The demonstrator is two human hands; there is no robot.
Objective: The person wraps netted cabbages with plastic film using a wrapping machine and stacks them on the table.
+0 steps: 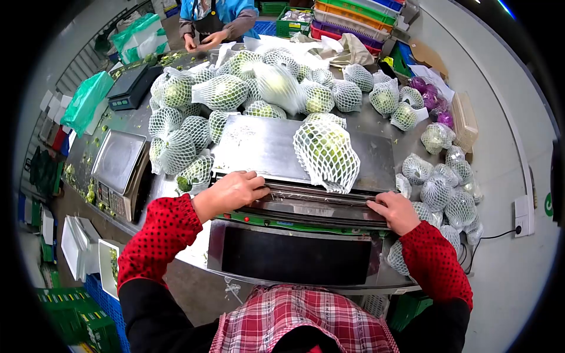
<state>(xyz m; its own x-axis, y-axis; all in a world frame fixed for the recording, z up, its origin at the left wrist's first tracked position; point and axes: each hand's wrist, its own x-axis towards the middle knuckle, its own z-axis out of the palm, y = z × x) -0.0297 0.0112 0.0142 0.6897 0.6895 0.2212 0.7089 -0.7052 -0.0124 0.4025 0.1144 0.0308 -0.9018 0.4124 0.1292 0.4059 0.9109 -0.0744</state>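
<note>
My left hand (235,191) is closed, fingers bent, at the left end of a metal rail on the wrapping machine (376,159). At the right end, my right hand (395,210) is closed too, thumb and fingers together. Between them runs a glossy, see-through strip (318,203) that looks like clear plastic film; its edges are hard to see. Just beyond the rail, a green vegetable head in a white foam net (326,154) rests on the steel plate. A dark flat panel (294,253) lies on the near side of the machine.
Many netted vegetable heads (226,91) are heaped behind the plate, with more netted heads (438,191) at the right. Two scales (118,162) stand left. Purple wrapped produce (432,97) lies far right. Opposite, a co-worker in blue (238,12) works beside stacked crates (353,20).
</note>
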